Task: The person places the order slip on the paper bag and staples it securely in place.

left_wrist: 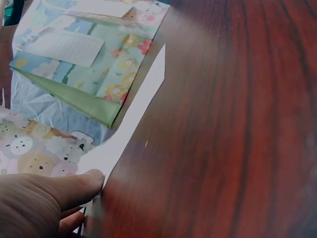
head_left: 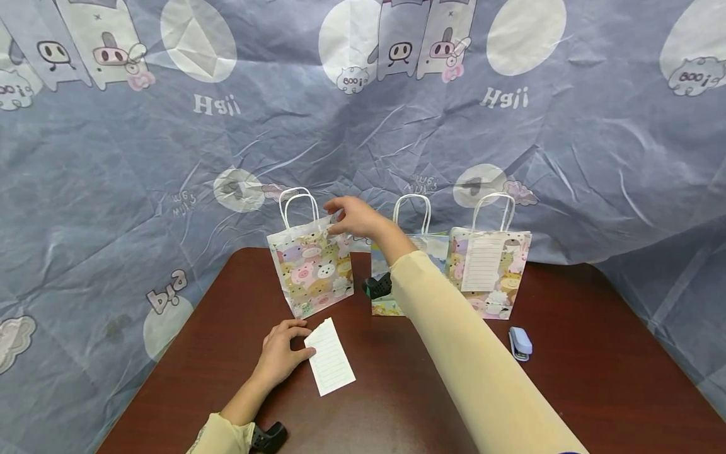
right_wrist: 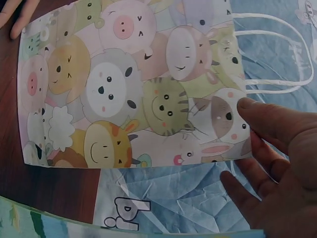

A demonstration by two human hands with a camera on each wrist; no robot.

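A paper gift bag (head_left: 312, 271) printed with cartoon animal faces stands at the left back of the table, its white handles upright. My right hand (head_left: 357, 217) pinches the bag's upper right corner; in the right wrist view the thumb (right_wrist: 257, 111) lies on the printed front, with fingers behind the edge. Below the bag, my left hand (head_left: 280, 353) holds a lined white paper slip (head_left: 331, 359) by its left edge. The left wrist view shows that slip (left_wrist: 136, 109) nearly edge-on, tilted over the wood, with the left thumb (left_wrist: 89, 183) on it.
A green and blue gift bag (head_left: 437, 246) stands partly behind my right forearm. Beside it is another animal-print bag (head_left: 516, 271) with a lined slip (head_left: 482, 265) on its front. A light blue stapler (head_left: 520, 343) lies at right on the dark table (head_left: 595, 378). Patterned cloth (head_left: 306, 126) hangs behind.
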